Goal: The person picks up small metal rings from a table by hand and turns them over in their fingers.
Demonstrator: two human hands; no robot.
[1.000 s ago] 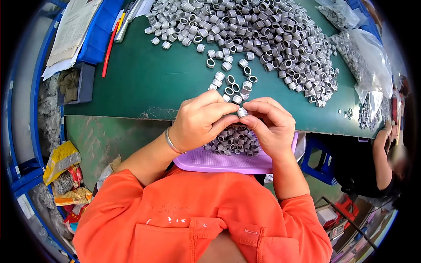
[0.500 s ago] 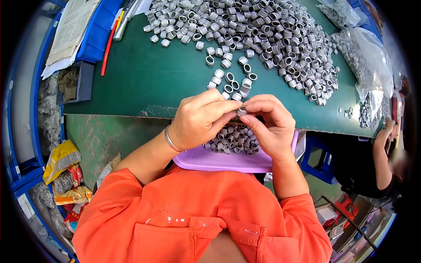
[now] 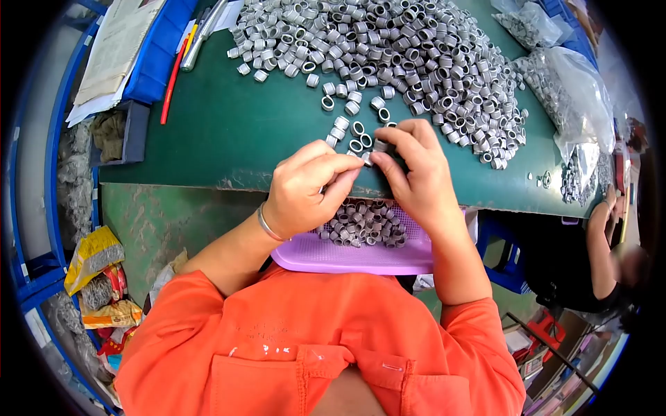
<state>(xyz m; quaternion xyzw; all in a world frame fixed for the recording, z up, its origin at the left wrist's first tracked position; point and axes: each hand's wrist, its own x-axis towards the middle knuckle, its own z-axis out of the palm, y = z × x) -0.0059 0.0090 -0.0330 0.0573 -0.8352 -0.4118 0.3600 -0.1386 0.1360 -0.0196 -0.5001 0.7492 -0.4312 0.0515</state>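
Note:
Over the table's near edge, my left hand is closed in a pinch, thumb and forefinger together. What it holds, if anything, is too small to make out. A short grey metal ring sits right by those fingertips. My right hand reaches in from the right, its thumb and fingers closing on another metal ring, partly covered by the fingers. Several loose rings lie just beyond both hands. Below them, a purple plastic basket on my lap holds many similar rings.
A large heap of metal rings covers the back of the green table. Plastic bags of parts lie at right, near a co-worker's arm. A blue bin, a red pencil and a grey box are at left.
My hands were together over the basket with a ring between them. Now they are slightly apart and farther forward, the right hand having moved up to the loose rings on the table.

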